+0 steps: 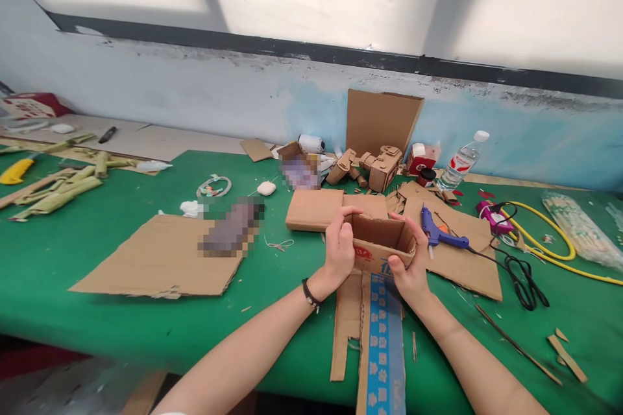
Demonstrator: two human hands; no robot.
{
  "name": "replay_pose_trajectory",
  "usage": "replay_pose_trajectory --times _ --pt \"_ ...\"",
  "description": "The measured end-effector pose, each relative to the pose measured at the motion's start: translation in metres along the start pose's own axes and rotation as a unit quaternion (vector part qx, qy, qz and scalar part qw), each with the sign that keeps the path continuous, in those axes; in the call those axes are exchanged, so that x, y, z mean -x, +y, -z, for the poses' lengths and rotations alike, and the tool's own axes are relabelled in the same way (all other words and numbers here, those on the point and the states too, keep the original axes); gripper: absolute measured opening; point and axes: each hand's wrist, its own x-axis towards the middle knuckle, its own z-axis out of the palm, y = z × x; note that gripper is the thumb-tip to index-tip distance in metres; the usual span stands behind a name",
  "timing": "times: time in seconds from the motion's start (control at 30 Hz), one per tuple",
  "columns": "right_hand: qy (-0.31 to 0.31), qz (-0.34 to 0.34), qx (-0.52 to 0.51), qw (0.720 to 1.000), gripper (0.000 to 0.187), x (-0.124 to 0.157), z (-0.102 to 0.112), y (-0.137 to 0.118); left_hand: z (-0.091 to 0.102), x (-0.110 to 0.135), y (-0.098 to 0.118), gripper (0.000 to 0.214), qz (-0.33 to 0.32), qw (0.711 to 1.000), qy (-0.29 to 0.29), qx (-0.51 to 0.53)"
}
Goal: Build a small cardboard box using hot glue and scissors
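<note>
A small open-topped cardboard box (370,254) with red and blue print is held between both of my hands over the table. My left hand (341,243) grips its left end, and a beaded bracelet circles that wrist. At the right end my right hand (411,266) is closed on the box, thumb on the front wall and fingers behind. Beneath it lie cardboard strips, one carrying blue printed tape (382,343). Just behind is a folded cardboard piece (314,207). A blue glue gun (440,230) rests on a cardboard sheet (467,266) to the right of my right hand.
A green-covered table (272,311) spreads beneath everything. Cardboard models (384,167), a water bottle (462,161) and a standing cardboard sheet (379,118) are near the wall. A black cable (523,282) and yellow hose (567,253) lie right; a large cardboard sheet (156,259) lies left.
</note>
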Motion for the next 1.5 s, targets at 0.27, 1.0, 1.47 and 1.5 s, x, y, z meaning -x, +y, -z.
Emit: replay_pose_trajectory --times 0.27,1.0,1.47,1.5 --pt "-0.028 0.015 0.001 0.999 0.074 0.009 -0.006 0.001 -0.001 0.005 -0.010 0.051 -0.010 0.999 0.035 -0.008" --pt "-0.032 0.038 0.011 0.999 0.070 0.007 -0.001 0.004 -0.002 0.008 -0.014 0.059 0.010 0.993 -0.060 0.101" --pt "-0.113 -0.067 -0.010 0.991 0.032 -0.031 0.024 -0.021 0.005 -0.014 -0.003 0.047 0.002 0.998 -0.047 0.034" --pt "-0.142 -0.090 -0.003 0.986 0.032 -0.034 0.029 -0.024 0.007 -0.018 -0.005 0.047 -0.005 0.998 -0.053 0.025"
